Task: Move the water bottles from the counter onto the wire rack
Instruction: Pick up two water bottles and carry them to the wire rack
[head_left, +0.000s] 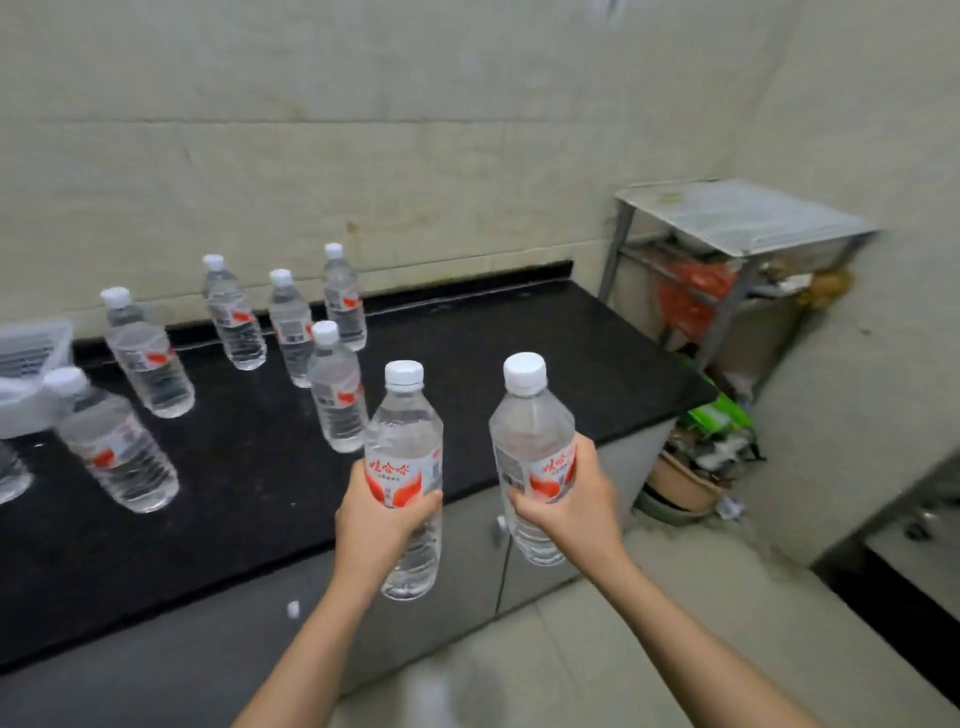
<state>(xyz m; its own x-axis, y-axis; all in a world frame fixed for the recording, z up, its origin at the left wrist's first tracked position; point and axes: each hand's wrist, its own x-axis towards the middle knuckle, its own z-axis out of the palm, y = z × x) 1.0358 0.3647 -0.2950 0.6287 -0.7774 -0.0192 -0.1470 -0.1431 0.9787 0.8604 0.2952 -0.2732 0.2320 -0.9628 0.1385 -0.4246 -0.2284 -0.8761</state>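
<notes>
My left hand (376, 525) grips a clear water bottle (408, 431) with a white cap and a red-and-white label, held upright above the counter's front edge. My right hand (571, 506) grips a second, matching bottle (530, 421), upright and just past the counter's right end. Several more bottles stand on the black counter (493, 353); the nearest one (336, 387) is just behind my left hand. The metal rack (748, 223) stands in the far right corner, its top shelf bare and pale.
Clear plastic packaging (31, 374) lies at the counter's left end. Orange bags (691, 296) fill the rack's lower shelf. Boxes, a bowl and green packets (706, 447) clutter the floor between counter and rack. A dark-edged unit (909, 545) juts in at right.
</notes>
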